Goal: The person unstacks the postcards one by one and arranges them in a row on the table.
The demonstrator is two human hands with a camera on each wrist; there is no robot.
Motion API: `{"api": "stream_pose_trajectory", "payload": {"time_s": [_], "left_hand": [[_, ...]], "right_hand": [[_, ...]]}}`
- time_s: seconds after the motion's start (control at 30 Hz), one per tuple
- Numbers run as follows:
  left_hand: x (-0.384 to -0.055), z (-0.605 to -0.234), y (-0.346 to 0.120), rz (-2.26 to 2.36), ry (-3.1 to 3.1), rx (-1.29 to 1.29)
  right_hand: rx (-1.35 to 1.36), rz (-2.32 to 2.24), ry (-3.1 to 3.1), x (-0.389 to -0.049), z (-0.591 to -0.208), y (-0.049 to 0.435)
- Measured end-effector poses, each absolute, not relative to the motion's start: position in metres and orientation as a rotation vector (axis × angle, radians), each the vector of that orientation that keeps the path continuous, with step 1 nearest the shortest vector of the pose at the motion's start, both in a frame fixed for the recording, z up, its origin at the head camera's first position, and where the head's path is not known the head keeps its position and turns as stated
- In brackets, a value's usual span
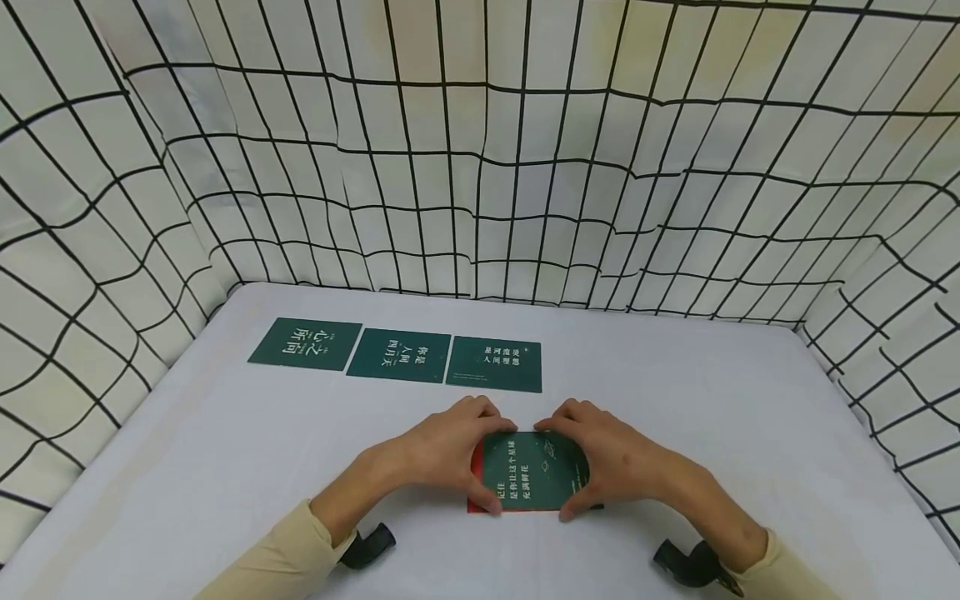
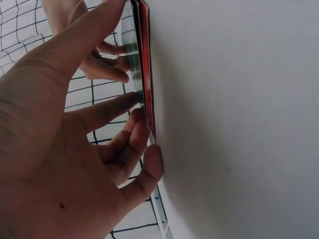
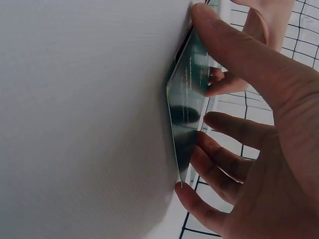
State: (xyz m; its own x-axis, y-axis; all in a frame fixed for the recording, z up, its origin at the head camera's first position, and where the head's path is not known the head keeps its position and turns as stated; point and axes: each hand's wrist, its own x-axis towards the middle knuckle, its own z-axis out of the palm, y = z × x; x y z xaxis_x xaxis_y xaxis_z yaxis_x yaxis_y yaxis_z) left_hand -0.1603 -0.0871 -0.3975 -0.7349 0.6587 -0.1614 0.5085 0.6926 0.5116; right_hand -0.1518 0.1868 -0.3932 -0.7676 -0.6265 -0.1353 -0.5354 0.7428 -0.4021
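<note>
A small stack of cards, topped by a green card point(image 1: 543, 475) with white Chinese writing and line drawings, lies near the front middle of the white table. My left hand point(image 1: 450, 450) grips its left end, thumb on the near edge and fingers at the far edge. On the opposite end my right hand point(image 1: 622, 457) holds it the same way. A red card point(image 1: 476, 505) shows beneath the green one on the left. In the left wrist view, the stack's edge point(image 2: 145, 64) shows several layers. The right wrist view shows the green face point(image 3: 185, 99) slanting between thumb and fingers.
Farther back, three dark green cards with white writing form a row: a left card point(image 1: 307, 344), a middle card point(image 1: 399, 356) and a right card point(image 1: 495, 364). White cloth covers the table point(image 1: 712, 400). Black netting point(image 1: 480, 154) over white sheeting surrounds its back and sides.
</note>
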Motion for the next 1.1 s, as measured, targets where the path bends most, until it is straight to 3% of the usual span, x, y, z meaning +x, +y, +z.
{"api": "stream_pose_trajectory", "payload": {"time_s": [1.1], "left_hand": [[-0.158, -0.3972, -0.0822, 0.638, 2.581, 0.995]], "right_hand": [[-0.949, -0.461, 2.708, -0.1483, -0.3905, 0.184]]}}
